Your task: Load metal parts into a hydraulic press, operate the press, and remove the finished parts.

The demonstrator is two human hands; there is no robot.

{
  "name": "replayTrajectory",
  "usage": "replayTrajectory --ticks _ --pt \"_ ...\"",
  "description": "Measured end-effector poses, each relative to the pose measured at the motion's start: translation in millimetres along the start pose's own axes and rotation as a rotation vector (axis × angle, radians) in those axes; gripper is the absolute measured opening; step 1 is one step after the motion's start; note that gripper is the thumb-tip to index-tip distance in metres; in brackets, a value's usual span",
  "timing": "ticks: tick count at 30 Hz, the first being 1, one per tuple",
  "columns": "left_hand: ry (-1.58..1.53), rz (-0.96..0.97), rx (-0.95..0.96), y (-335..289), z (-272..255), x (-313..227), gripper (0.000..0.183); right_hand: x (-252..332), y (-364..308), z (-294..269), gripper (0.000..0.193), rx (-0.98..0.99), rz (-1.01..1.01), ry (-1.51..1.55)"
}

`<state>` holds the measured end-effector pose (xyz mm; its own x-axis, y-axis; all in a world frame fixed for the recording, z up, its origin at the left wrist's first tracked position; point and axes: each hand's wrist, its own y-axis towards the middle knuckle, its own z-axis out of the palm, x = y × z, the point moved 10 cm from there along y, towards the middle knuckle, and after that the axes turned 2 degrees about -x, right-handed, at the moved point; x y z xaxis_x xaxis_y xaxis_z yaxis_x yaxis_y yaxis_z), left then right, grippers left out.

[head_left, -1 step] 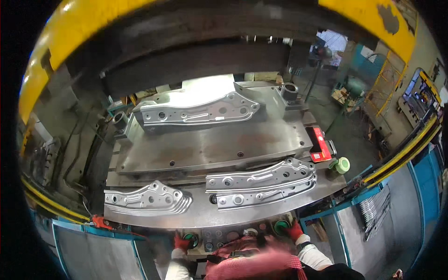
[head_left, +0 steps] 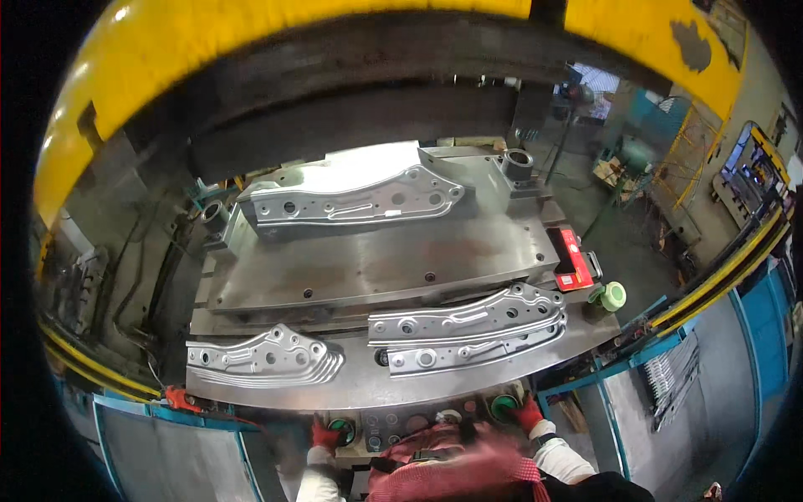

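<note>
My left hand, in a red glove, rests at a green round button at the left end of a control panel. At the panel's other end, my right hand, also red-gloved, is against a second green button. Both hands look open, fingers partly spread, holding nothing. Beyond the panel, a stamped metal part lies on the lower die of a press. Nearer me, on the steel table, sit a left stack of similar parts and a right stack.
The dark upper press block hangs above the die, under a yellow frame. Guide bushings stand at the back corners. A red box and a green-lidded container are at the right. Blue-framed panels flank me.
The upper press block sits slightly lower, with more of the yellow frame showing above it. My hands and the metal parts have kept their places.
</note>
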<state>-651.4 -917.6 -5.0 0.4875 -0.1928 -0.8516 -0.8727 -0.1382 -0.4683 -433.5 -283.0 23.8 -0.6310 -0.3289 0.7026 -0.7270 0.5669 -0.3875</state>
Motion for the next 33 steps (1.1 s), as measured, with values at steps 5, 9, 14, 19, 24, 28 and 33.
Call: replayTrajectory --ticks 5,9,14,19,24,28,33 --pt "0.04 -0.046 -0.004 -10.7 9.1 -8.8 0.13 23.0 -12.8 -10.4 0.107 -0.021 -0.023 0.077" --pt "0.114 -0.025 -0.016 -1.1 -2.8 -0.6 0.128 60.5 -29.9 -21.8 0.102 0.0 0.002 0.04" --pt "0.143 -0.016 -0.042 -4.3 -13.1 -2.7 0.126 55.6 -24.9 -13.0 0.1 0.002 0.017 0.01" --pt "0.207 -0.056 0.017 3.6 -4.4 5.5 0.124 62.8 -27.9 -21.0 0.101 0.018 0.008 0.044" --pt "-0.165 0.034 0.048 -12.4 13.4 -11.4 0.117 60.3 -32.7 -52.8 0.094 -0.082 -0.042 0.151" --pt "0.382 0.36 -0.242 -40.4 -59.9 -31.6 0.076 171.6 -74.3 -161.3 0.056 -0.691 -0.346 -0.227" --pt "0.377 0.51 -0.933 -123.9 -129.4 -189.7 0.066 320.5 -85.2 -194.9 0.056 -0.536 -0.617 -0.238"
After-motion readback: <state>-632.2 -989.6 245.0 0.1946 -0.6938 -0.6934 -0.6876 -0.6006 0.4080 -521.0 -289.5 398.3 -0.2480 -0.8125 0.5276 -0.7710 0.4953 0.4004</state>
